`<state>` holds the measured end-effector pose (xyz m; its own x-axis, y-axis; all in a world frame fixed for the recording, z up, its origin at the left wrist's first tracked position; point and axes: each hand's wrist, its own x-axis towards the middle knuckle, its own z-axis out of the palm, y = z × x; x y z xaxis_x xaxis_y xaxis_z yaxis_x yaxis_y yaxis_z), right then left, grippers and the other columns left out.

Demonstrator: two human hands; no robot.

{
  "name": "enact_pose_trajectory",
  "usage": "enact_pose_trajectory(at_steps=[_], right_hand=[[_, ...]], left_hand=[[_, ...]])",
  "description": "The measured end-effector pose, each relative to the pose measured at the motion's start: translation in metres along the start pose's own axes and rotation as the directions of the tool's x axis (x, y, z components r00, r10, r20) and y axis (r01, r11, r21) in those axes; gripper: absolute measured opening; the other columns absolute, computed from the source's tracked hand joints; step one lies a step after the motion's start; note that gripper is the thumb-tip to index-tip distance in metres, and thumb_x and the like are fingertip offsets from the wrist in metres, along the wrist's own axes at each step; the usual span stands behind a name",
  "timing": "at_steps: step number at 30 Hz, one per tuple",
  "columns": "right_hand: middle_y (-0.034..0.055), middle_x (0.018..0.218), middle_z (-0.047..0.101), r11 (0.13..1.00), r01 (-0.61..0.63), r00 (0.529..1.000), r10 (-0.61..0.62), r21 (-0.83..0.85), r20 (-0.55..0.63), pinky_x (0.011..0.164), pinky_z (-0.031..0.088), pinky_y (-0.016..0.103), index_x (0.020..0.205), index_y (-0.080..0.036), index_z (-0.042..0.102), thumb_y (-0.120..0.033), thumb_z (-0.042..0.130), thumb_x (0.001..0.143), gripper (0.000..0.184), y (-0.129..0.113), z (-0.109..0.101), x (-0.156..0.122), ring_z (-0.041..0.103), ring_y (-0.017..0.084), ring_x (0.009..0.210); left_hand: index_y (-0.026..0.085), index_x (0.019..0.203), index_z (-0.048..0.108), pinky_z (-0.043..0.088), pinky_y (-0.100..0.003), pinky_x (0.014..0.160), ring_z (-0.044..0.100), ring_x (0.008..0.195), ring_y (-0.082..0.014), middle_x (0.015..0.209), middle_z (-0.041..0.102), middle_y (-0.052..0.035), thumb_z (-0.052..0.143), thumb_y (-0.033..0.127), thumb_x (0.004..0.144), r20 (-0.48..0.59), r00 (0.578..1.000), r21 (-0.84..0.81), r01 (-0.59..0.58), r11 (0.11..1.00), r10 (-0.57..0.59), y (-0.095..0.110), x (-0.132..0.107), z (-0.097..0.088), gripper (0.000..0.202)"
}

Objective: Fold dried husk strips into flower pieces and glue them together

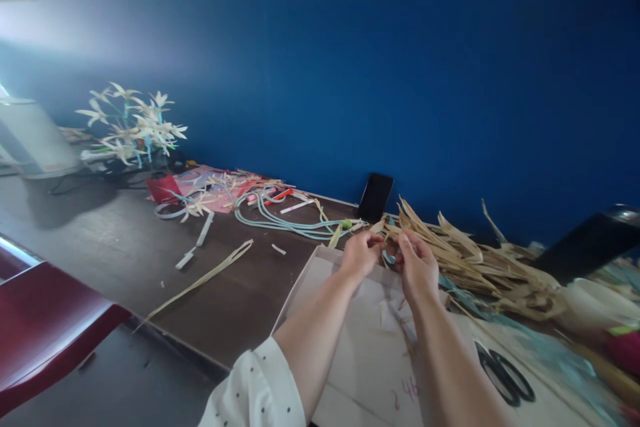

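My left hand (364, 253) and my right hand (417, 265) are close together above the far end of a shallow white box lid (345, 340). Fingers and thumbs on both are pinched closed. Between the fingertips shows a thin tan strip (387, 240), small and partly hidden; its exact kind is unclear. Just beyond and to the right of my right hand lies a heap of dried corn husks (460, 250). Black-handled scissors (505, 373) rest to the right of my right forearm.
A dark phone (376, 197) leans against the blue partition (450, 93). Looped pale-blue cord (280, 223), a long husk strip (200, 281) and paper scraps lie on the brown table (240, 300). White husk flowers (143, 123) stand at left, beyond a red chair (50, 333).
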<state>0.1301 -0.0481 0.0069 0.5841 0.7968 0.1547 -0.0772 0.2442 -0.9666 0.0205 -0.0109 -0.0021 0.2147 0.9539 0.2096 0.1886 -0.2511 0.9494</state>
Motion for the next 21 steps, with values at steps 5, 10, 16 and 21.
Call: enact_pose_trajectory(at_steps=[5,10,16,21], right_hand=[[0.0028,0.081,0.064,0.992,0.09,0.991,-0.082,0.083,-0.105,0.036,0.031,0.018,0.094,-0.018,0.066,-0.044,0.072,0.063,0.041,0.0,-0.006,0.008,0.041,0.004,0.044],[0.0018,0.067,0.061,0.973,0.208,0.962,-0.185,0.098,-0.199,0.034,0.027,0.019,0.081,-0.015,0.066,-0.04,0.075,0.061,0.033,-0.015,-0.005,0.01,0.038,0.005,0.041],[-0.0049,0.045,0.048,0.983,0.182,0.967,-0.173,0.033,-0.185,0.034,0.026,0.019,0.07,-0.014,0.061,-0.041,0.078,0.058,0.034,-0.033,0.002,0.006,0.036,0.006,0.038],[-0.0004,0.055,0.056,0.982,0.077,0.997,-0.071,-0.174,0.037,0.036,0.028,0.02,0.077,-0.014,0.067,-0.043,0.074,0.06,0.035,-0.048,-0.001,0.012,0.04,0.008,0.043]], left_hand=[[0.016,0.089,0.064,0.046,-0.025,0.077,0.06,0.081,-0.0137,0.086,0.067,-0.0042,0.053,0.024,0.081,-0.134,0.989,0.03,-0.052,0.998,0.055,-0.009,-0.002,0.008,0.016],[0.017,0.091,0.064,0.045,-0.026,0.076,0.059,0.081,-0.0137,0.09,0.066,-0.0039,0.054,0.023,0.08,-0.131,0.985,0.105,-0.101,0.989,0.115,-0.008,-0.009,0.01,0.016],[0.018,0.086,0.066,0.046,-0.025,0.074,0.059,0.078,-0.0129,0.087,0.066,-0.0025,0.056,0.02,0.078,-0.158,0.979,0.073,-0.117,0.99,0.128,-0.011,-0.007,0.013,0.013],[0.02,0.085,0.067,0.045,-0.026,0.074,0.059,0.078,-0.0133,0.086,0.067,-0.0017,0.054,0.021,0.08,-0.174,0.977,0.095,-0.109,0.989,0.124,-0.009,-0.006,0.012,0.014]])
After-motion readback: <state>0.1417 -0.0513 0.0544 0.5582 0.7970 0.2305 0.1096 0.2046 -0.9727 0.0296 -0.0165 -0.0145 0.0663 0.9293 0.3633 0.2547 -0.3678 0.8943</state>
